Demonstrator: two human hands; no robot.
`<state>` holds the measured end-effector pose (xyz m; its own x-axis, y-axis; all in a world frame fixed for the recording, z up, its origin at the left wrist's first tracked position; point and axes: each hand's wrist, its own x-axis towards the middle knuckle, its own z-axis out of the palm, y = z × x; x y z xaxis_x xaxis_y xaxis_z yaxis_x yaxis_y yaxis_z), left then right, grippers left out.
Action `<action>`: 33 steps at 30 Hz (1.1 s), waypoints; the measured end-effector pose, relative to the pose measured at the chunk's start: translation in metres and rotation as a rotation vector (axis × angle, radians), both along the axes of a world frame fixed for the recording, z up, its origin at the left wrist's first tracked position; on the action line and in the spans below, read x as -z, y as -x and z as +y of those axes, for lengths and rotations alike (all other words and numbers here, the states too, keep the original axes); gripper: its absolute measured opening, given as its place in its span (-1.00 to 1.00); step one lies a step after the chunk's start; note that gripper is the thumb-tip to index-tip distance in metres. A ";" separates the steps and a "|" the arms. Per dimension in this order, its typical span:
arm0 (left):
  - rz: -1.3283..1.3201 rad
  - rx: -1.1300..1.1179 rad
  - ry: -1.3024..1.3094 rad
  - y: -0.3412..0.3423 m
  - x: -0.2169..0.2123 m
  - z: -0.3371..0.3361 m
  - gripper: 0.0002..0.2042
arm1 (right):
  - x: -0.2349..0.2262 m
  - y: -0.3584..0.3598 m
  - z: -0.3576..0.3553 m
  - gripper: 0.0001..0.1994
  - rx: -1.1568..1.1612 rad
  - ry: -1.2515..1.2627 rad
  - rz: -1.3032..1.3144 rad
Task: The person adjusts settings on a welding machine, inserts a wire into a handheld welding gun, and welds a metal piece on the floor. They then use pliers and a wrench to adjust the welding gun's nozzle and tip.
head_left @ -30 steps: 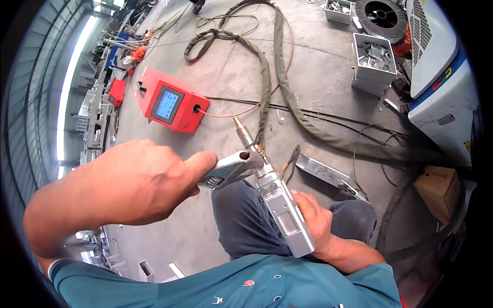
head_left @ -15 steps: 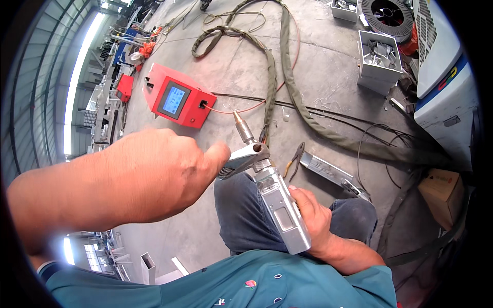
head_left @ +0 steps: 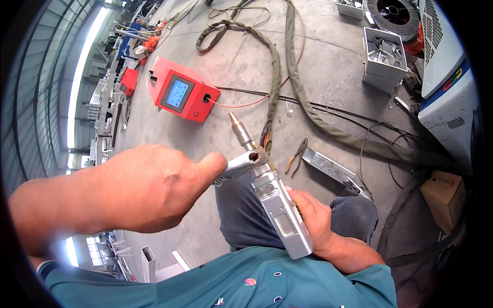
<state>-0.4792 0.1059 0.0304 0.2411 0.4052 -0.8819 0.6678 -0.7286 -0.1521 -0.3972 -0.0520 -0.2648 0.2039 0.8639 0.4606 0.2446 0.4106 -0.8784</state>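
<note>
My left hand (head_left: 154,187) is closed around the handle of an adjustable wrench (head_left: 239,164), a silver tool with a hole at its end. Its head sits against the neck of a silver welding gun (head_left: 287,231), just below the nozzle; the jaws' exact bite is hidden. The gun's coppery tip (head_left: 233,118) points away from me, up and to the left. Wrapped around the right side of the gun's body is my right hand (head_left: 314,218), its fingers partly hidden behind. The gun is held above my jeans-clad knees.
A red box with a lit screen (head_left: 177,94) stands on the floor ahead. Pliers (head_left: 297,155) lie beside a metal bar (head_left: 331,170). A thick sleeved hose (head_left: 328,131) crosses the floor. At right are a scrap bin (head_left: 384,77), a wire spool (head_left: 393,18) and a cardboard box (head_left: 442,197).
My left hand and the wrench handle have dropped slightly toward me. The gun's tip has shifted a little left, and the view has moved slightly. Both grips are kept.
</note>
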 end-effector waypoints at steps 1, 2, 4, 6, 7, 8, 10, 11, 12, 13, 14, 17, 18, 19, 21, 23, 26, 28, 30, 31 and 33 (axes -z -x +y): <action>0.004 0.010 -0.008 -0.001 0.000 -0.001 -0.75 | 0.000 0.000 0.001 -0.42 -0.011 -0.010 0.017; 0.008 0.021 -0.016 -0.003 0.001 -0.001 -0.75 | -0.001 -0.001 0.001 -0.43 -0.025 -0.015 0.048; 0.014 0.038 -0.025 -0.003 0.003 -0.001 -0.75 | -0.006 -0.003 0.003 -0.46 -0.049 -0.024 0.106; 0.019 0.051 -0.026 -0.002 0.005 -0.001 -0.75 | -0.007 -0.006 0.002 -0.45 -0.107 -0.004 0.128; 0.024 0.071 -0.018 -0.001 0.004 0.000 -0.73 | -0.007 -0.007 0.002 -0.45 -0.135 0.006 0.141; 0.029 0.091 -0.010 0.000 0.004 -0.001 -0.70 | -0.007 -0.008 0.001 -0.45 -0.145 0.013 0.146; 0.026 0.111 -0.002 0.002 0.003 0.000 -0.67 | -0.005 -0.008 -0.002 -0.44 -0.168 0.029 0.155; 0.017 0.111 -0.001 0.004 0.003 0.000 -0.67 | -0.004 -0.009 -0.003 -0.44 -0.175 0.032 0.154; 0.009 0.110 -0.001 0.004 0.003 0.000 -0.66 | -0.003 -0.009 -0.003 -0.43 -0.182 0.035 0.153; -0.002 0.114 -0.003 0.004 0.003 0.000 -0.66 | -0.002 -0.009 -0.003 -0.43 -0.188 0.037 0.153; -0.014 0.118 -0.005 0.004 0.003 -0.001 -0.66 | -0.002 -0.009 -0.003 -0.43 -0.194 0.033 0.162; -0.004 0.115 -0.008 0.005 0.004 -0.003 -0.68 | 0.000 -0.009 -0.001 -0.41 -0.221 0.025 0.186; 0.006 0.112 -0.009 0.004 0.005 -0.004 -0.69 | 0.000 -0.009 0.000 -0.41 -0.236 0.024 0.194; 0.006 0.121 -0.008 0.003 0.004 -0.004 -0.69 | 0.000 -0.010 0.000 -0.40 -0.253 0.025 0.202; 0.006 0.138 -0.006 0.000 0.002 -0.005 -0.70 | -0.001 -0.012 -0.001 -0.40 -0.264 0.024 0.201; -0.055 0.180 -0.007 0.004 0.003 -0.006 -0.70 | -0.001 -0.012 -0.002 -0.39 -0.274 0.034 0.204; -0.087 0.198 -0.003 0.005 0.002 -0.007 -0.69 | -0.002 -0.014 -0.004 -0.39 -0.296 0.053 0.200; -0.094 0.199 -0.003 0.006 0.003 -0.008 -0.67 | -0.002 -0.015 -0.004 -0.42 -0.302 0.045 0.194; -0.107 0.203 -0.007 0.008 0.004 -0.008 -0.65 | -0.003 -0.015 -0.004 -0.42 -0.308 0.048 0.195; -0.093 0.204 -0.004 0.007 0.003 -0.009 -0.64 | -0.004 -0.015 -0.003 -0.42 -0.311 0.049 0.195; -0.065 0.207 0.002 0.005 0.002 -0.009 -0.63 | -0.003 -0.015 -0.004 -0.42 -0.317 0.050 0.185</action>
<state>-0.4846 0.0969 0.0284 0.3752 0.3390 -0.8627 0.5123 -0.8515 -0.1118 -0.3821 -0.0563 -0.2618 -0.0016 0.9179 0.3967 -0.0521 0.3961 -0.9167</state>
